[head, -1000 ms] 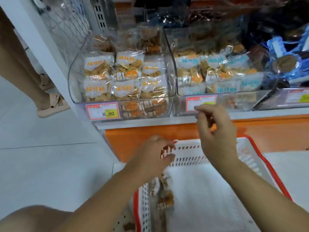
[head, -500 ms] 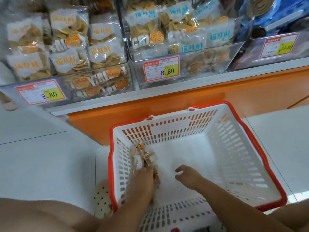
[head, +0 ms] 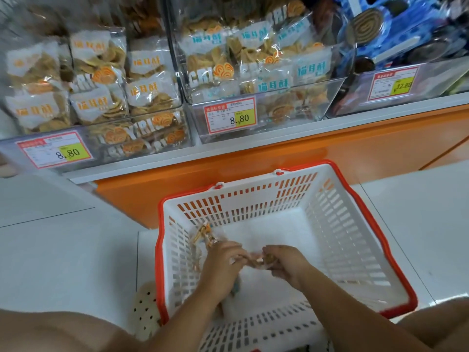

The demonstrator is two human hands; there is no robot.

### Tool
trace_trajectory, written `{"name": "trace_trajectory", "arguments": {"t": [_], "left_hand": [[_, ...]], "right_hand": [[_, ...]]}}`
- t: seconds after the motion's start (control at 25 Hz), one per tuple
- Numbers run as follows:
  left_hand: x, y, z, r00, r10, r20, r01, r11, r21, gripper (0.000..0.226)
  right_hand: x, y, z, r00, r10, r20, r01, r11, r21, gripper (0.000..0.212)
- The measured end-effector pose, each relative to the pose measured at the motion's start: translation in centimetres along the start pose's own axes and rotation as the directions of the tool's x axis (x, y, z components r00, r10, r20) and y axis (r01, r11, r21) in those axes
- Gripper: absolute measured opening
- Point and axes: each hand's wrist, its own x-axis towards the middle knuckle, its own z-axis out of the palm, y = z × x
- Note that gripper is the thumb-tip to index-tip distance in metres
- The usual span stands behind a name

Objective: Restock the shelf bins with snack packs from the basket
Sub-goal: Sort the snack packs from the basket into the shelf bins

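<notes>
Price tags (head: 54, 151) (head: 229, 115) (head: 392, 82): 8.80, 8.80, 12.80

light: bright, even, soft shadows | glare: on clear bins (head: 291, 110) | blur: upper corners smeared | edges: wide-angle bowing

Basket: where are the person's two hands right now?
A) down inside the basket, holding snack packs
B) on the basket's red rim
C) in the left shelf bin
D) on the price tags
A: the left hand and right hand are both inside the basket, gripping snack packs.
</notes>
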Motion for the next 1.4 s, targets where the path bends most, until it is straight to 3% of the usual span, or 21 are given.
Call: {"name": "trace_trajectory", "arguments": {"t": [0.08, 0.12, 0.2, 0.24, 0.36, 0.56, 0.76, 0.84, 0.92, 1.0, 1.08, 1.2, 1.4], "left_hand": [[-0.6, 0.3, -0.4, 0.955, -0.293, -0.036, 0.265, 0.905, -0.332, 0.020], [-0.7, 0.9, -0.8, 0.909, -0.415, 0.044, 0.370, 0.754, -0.543, 0.025], [-0.8, 2.1, -1.4, 0.856, -0.456, 0.245, 0.438, 0.386, -0.812, 0.026], [-0.9, 2.7, -1.6, 0.866, -0.424, 0.265, 0.423, 0.339, -0.840, 0.025], [-1.4, 4.0, -1.9, 0.908, -0.390, 0.155, 0.326, 0.421, -0.847, 0.014], [-1.9, 4.5, -2.4, 0.907, -0.384, 0.173, 0.309, 0.330, -0.892, 0.015], [-2.3, 4.9, -2.7, 0.896, -0.372, 0.244, 0.361, 0.288, -0.887, 0.014], [-2.5, 5.0, -3.1, 0.893, -0.366, 0.261, 0.414, 0.445, -0.794, 0.015], [-2.8, 5.0, -3.3, 0.900, -0.326, 0.288, 0.434, 0.639, -0.635, 0.025], [-3.2, 5.1, -3.2, 0.899, -0.303, 0.318, 0.438, 0.674, -0.595, 0.037], [-3.2, 5.0, -2.9, 0.891, -0.305, 0.337, 0.455, 0.571, -0.684, 0.045], [-3.1, 5.2, -2.9, 0.889, -0.312, 0.335, 0.430, 0.316, -0.846, 0.031], [-3.0, 5.5, -3.2, 0.889, -0.304, 0.343, 0.423, 0.258, -0.868, 0.028]], "right_hand": [[-0.5, -0.2, -0.3, 0.994, -0.081, 0.073, 0.066, 0.981, 0.185, 0.026], [-1.0, -0.3, -0.4, 0.981, -0.127, 0.145, 0.087, 0.963, 0.255, 0.028], [-2.2, -0.3, -0.3, 0.944, -0.198, 0.263, 0.121, 0.952, 0.281, 0.032], [-2.6, -0.2, -0.3, 0.931, -0.224, 0.289, 0.146, 0.952, 0.269, 0.033], [-3.9, 0.1, -0.9, 0.925, -0.280, 0.258, 0.211, 0.941, 0.266, 0.027], [-5.1, 0.2, -2.2, 0.943, -0.291, 0.164, 0.230, 0.922, 0.312, 0.032], [-5.9, 0.2, -2.6, 0.933, -0.328, 0.145, 0.284, 0.923, 0.259, 0.016], [-6.5, -0.2, -2.5, 0.916, -0.391, 0.091, 0.383, 0.919, 0.092, 0.016], [-7.2, -1.0, -2.0, 0.861, -0.505, 0.061, 0.506, 0.841, -0.189, 0.017], [-7.9, -1.9, -1.2, 0.797, -0.597, 0.094, 0.586, 0.726, -0.360, 0.018], [-8.5, -2.2, -0.6, 0.805, -0.589, 0.069, 0.584, 0.766, -0.268, 0.022], [-8.4, -2.0, -0.6, 0.885, -0.452, 0.113, 0.456, 0.890, -0.015, 0.024], [-8.0, -1.9, -0.5, 0.885, -0.452, 0.106, 0.449, 0.892, 0.056, 0.018]]}}
